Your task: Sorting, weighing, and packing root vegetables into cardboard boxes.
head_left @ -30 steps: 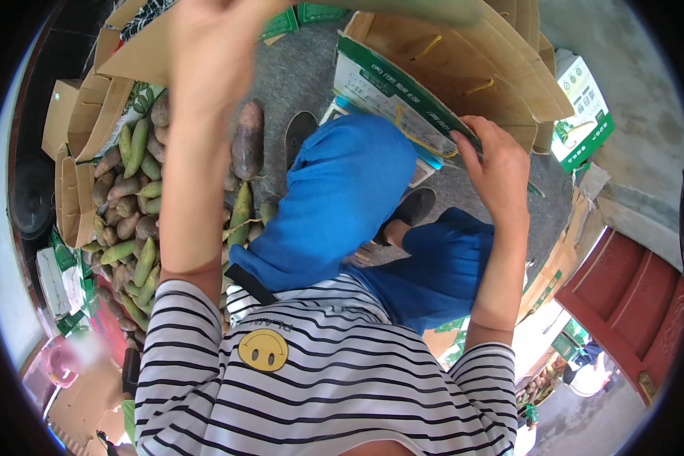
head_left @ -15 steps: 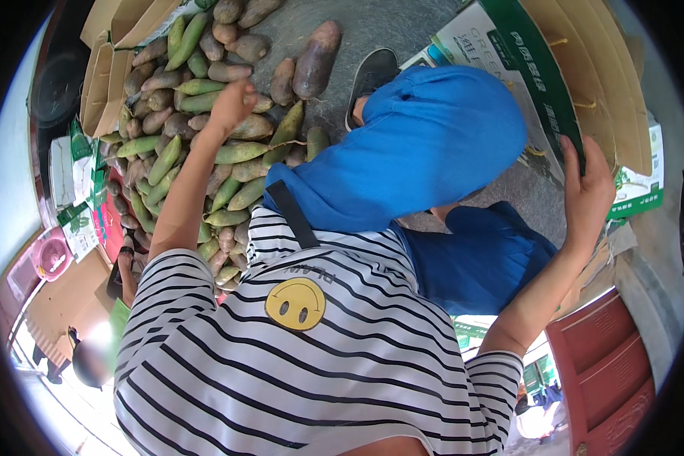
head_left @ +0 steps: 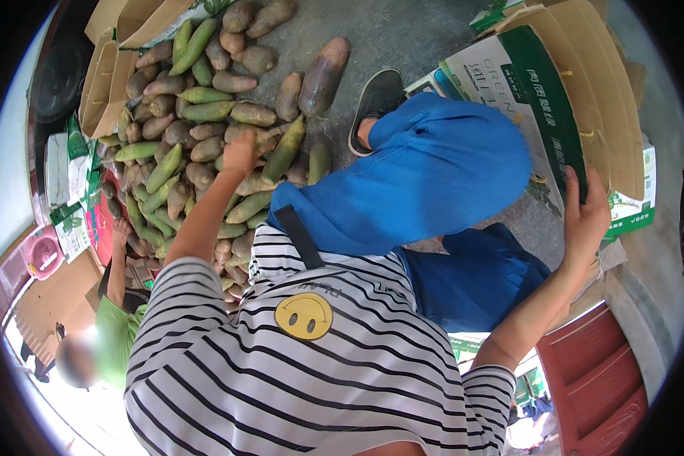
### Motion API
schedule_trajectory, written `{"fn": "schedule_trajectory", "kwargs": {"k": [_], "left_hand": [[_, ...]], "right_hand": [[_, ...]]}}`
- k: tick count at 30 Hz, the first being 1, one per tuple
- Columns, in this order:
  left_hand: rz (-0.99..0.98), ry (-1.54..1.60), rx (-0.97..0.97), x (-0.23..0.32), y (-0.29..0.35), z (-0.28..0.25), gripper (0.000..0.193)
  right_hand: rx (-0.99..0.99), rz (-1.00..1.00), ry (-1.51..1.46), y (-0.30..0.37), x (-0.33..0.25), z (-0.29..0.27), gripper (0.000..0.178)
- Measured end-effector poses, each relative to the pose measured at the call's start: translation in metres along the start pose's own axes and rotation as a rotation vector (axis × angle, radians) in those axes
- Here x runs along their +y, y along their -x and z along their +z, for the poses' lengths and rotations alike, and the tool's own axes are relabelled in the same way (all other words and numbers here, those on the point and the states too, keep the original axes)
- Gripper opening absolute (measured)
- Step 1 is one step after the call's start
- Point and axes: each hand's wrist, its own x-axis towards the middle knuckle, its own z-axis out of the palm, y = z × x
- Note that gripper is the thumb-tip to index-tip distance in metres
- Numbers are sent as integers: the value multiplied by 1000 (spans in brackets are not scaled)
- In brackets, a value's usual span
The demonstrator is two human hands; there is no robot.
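Observation:
A large heap of long, tapering vegetables (head_left: 159,171), some green and others purplish brown, lies on the floor at my left. My left hand (head_left: 241,154) reaches down into it, its fingers closed at a brownish long vegetable (head_left: 270,140); the fingertips are partly hidden. Beside that hand rests a thick green vegetable (head_left: 283,152). On the other side, my right hand (head_left: 587,213) grips the edge of an open cardboard box (head_left: 536,99) with a green and white printed side, thumb outside the wall.
A big dark purple vegetable (head_left: 324,76) lies apart on the grey floor, near my shoe (head_left: 380,99). Open brown cartons (head_left: 102,87) stand beyond the heap. At the left a person in a green shirt (head_left: 118,334) reaches toward it. A pink fan (head_left: 43,253) stands behind.
My left hand has moved down and slightly right, lower onto the heap. My right hand still holds the box edge. The person in green has stretched an arm toward the heap.

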Motion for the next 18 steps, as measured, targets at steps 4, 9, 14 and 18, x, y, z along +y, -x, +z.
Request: {"fn": "schedule_trajectory", "kwargs": {"k": [4, 9, 14, 18], "left_hand": [[-163, 775, 392, 9, -33, -82, 41], [402, 1301, 922, 121, -25, -259, 36], [828, 1841, 927, 220, -26, -356, 29], [922, 1746, 454, 297, -17, -371, 34]], "right_hand": [[10, -2, -6, 1, 1, 2, 17], [47, -51, -20, 1, -6, 4, 16], [33, -37, -59, 5, -9, 0, 16], [32, -62, -60, 3, -8, 3, 17]]}}
